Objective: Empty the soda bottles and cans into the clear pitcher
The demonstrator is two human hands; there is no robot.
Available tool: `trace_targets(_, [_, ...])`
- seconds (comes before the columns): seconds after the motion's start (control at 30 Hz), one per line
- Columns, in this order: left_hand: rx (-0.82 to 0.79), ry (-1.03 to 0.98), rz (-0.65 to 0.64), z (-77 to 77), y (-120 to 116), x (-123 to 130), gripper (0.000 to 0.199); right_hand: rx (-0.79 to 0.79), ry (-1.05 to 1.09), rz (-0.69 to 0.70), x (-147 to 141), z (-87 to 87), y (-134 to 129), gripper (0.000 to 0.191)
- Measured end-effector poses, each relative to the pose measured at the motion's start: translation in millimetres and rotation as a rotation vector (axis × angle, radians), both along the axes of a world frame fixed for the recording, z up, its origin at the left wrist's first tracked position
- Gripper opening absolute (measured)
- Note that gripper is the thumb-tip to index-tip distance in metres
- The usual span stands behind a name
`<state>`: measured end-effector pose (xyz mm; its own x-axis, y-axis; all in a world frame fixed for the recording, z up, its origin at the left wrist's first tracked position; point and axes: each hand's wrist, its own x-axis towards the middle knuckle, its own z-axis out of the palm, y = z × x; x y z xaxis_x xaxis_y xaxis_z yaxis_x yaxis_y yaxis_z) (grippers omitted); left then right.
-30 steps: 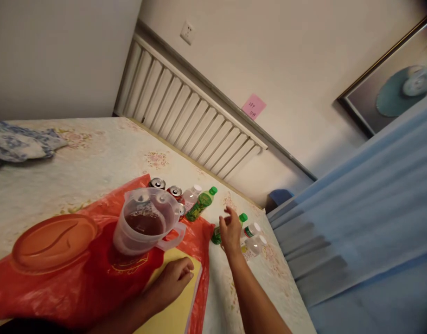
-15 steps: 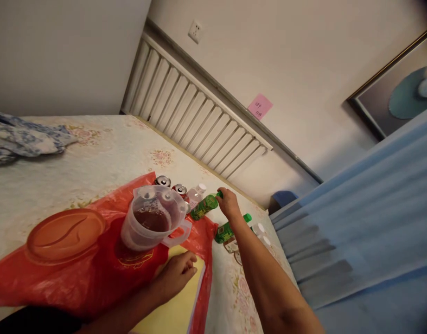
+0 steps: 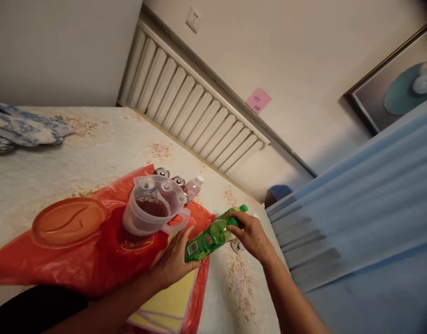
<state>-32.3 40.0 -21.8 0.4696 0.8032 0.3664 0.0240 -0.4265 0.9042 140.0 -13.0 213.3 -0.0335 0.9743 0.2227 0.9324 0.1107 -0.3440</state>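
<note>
A green plastic bottle [image 3: 202, 243] with a printed label is tilted in front of me, its base toward the lower left. My right hand [image 3: 250, 232] grips it at the neck and cap end. Around its base, the thumb and fingers of my left hand [image 3: 175, 260] lie on either side. Directly behind it is a second green-capped bottle [image 3: 244, 208], partly hidden. To the left stands a clear plastic pitcher [image 3: 143, 222] holding brown, slightly foamy liquid. An orange oval lid [image 3: 69, 220] lies flat beside the pitcher.
Beneath the pitcher spreads a red plastic bag [image 3: 77, 264], with a yellow sheet [image 3: 171, 297] nearer me. Two drink cans [image 3: 179, 180] and a clear white-capped bottle [image 3: 194, 187] stand behind the pitcher. Patterned cloth [image 3: 25, 125] lies far left; a blue curtain [image 3: 355, 204] hangs right.
My right hand has brought the green bottle from beside the clear bottle toward me. My left hand has moved up from over the yellow sheet to the bottle's base.
</note>
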Motion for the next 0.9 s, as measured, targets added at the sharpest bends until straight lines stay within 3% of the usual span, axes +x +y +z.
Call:
trace_targets(0.2, [-0.150,-0.028,-0.256,25.0,-4.7,-16.7,0.077,0.007,0.061,0.065,-23.1,-4.6,-20.8,0.021])
trace_targets(0.33, [-0.205,-0.011,-0.323,38.1,-5.3,-29.5,0.068,-0.033,0.055,0.102,-24.5,-5.6,-23.1,0.032])
trace_targets(0.53, [-0.312,0.013,-0.430,40.7,-6.6,-45.0,0.072,0.026,0.133,0.179,-29.1,-0.2,-24.4,0.026])
trace_targets(0.63, [-0.360,0.002,-0.502,39.5,-7.3,-51.2,0.075,0.137,0.303,0.123,-25.8,-5.9,-20.4,0.020])
trace_targets(0.73, [-0.384,0.053,-0.533,36.9,-8.8,-56.0,0.070,0.094,0.617,-0.057,-18.1,-34.4,-9.7,0.026])
trace_targets(0.83, [-0.404,0.095,-0.563,34.3,-10.7,-60.1,0.068,-0.068,0.923,-0.203,-15.5,-85.2,3.2,0.037])
trace_targets(0.9, [-0.406,0.096,-0.593,33.5,-11.1,-62.8,0.073,-0.204,1.034,-0.226,-19.4,-122.4,10.0,0.043])
